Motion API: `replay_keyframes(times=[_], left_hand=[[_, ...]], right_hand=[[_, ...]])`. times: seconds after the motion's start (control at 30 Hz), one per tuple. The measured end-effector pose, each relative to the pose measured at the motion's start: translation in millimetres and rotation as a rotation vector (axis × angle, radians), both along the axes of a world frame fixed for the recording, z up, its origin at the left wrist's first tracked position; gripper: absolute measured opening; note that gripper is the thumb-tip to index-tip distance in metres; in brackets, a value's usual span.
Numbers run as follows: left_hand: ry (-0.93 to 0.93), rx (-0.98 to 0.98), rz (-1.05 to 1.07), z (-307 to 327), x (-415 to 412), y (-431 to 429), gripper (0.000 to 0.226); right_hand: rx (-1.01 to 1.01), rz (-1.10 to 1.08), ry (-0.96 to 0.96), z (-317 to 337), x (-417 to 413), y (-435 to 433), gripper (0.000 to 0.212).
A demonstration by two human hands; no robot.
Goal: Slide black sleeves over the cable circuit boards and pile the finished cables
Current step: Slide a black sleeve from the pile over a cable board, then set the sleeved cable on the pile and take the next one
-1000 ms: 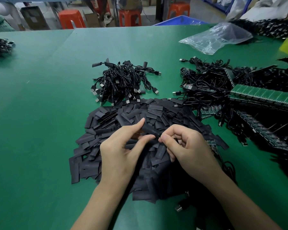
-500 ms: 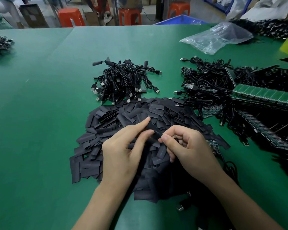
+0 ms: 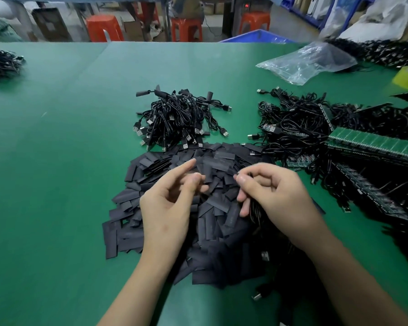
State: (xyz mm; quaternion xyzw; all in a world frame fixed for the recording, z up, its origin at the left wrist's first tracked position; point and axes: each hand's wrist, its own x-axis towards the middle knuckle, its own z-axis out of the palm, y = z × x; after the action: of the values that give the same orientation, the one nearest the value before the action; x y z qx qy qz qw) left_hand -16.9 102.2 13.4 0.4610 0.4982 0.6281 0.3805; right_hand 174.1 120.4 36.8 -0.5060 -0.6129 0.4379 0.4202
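A heap of flat black sleeves [image 3: 212,208] lies on the green table in front of me. Both hands hover over it, a little apart. My left hand [image 3: 170,205] has its forefinger stretched out and the other fingers loosely bent, and I see nothing in it. My right hand [image 3: 276,196] pinches a thin black cable [image 3: 254,212] between thumb and forefinger; the cable hangs down under the palm toward me. Whether its board wears a sleeve is hidden by the fingers. The pile of finished cables [image 3: 179,121] sits just behind the sleeves.
Unsleeved cables [image 3: 295,123] tangle at the right beside green circuit board panels [image 3: 375,147]. A clear plastic bag [image 3: 309,62] lies at the back right. More cables [image 3: 0,62] rest at the far left. Orange stools stand beyond the table.
The hands, which met on one piece over the heap, have drawn apart. My left hand has let go and opened; my right keeps hold of the cable.
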Motion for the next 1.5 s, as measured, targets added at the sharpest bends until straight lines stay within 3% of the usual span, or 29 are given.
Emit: replay_keyframes(times=[0.2, 0.3, 0.37, 0.5, 0.6, 0.73, 0.9, 1.0, 1.13, 1.27, 1.37, 1.5], left_hand=[[0.079, 0.033, -0.025, -3.1, 3.9, -0.2, 0.019], [0.104, 0.048, -0.043, -2.6, 3.8, -2.0, 0.018], [0.100, 0.056, -0.052, -2.6, 3.7, -2.2, 0.018], [0.107, 0.064, -0.067, -2.7, 3.5, -1.6, 0.018], [0.120, 0.070, -0.085, -2.9, 3.9, -2.0, 0.018], [0.151, 0.074, -0.096, -3.1, 5.0, -3.9, 0.017], [0.209, 0.084, -0.094, -3.8, 6.3, -6.0, 0.017], [0.223, 0.079, -0.107, -4.1, 6.6, -7.1, 0.017], [0.301, 0.106, -0.180, -3.7, 9.9, -9.5, 0.015], [0.408, 0.185, -0.318, -1.4, 11.0, -11.4, 0.011], [0.275, 0.088, -0.463, -0.2, 13.0, -13.5, 0.012], [0.100, -0.002, -0.490, 1.9, 14.5, -13.1, 0.011]], right_hand=[[0.149, -0.068, -0.159, 62.6, -30.5, 86.3, 0.019], [0.120, -0.059, -0.382, 95.3, -51.8, 131.7, 0.051], [0.119, -0.042, -0.544, 103.6, -50.9, 137.9, 0.062], [0.179, -0.025, -0.687, 86.4, -7.4, 90.3, 0.034], [0.077, 0.028, -0.878, 55.7, 39.3, 43.3, 0.017], [-0.107, 0.027, -1.063, 22.7, 79.1, 3.4, 0.027], [-0.123, -0.005, -1.128, 7.7, 86.6, -11.2, 0.028], [-0.142, -0.010, -1.056, 9.4, 90.0, -15.4, 0.028], [-0.142, -0.046, -0.817, 27.8, 101.5, -23.1, 0.024], [-0.145, 0.046, -0.370, 48.6, 85.3, -27.0, 0.018], [-0.166, 0.107, -0.151, 49.5, 54.3, -26.3, 0.012], [-0.163, 0.110, -0.016, 36.3, 21.8, -27.1, 0.005]])
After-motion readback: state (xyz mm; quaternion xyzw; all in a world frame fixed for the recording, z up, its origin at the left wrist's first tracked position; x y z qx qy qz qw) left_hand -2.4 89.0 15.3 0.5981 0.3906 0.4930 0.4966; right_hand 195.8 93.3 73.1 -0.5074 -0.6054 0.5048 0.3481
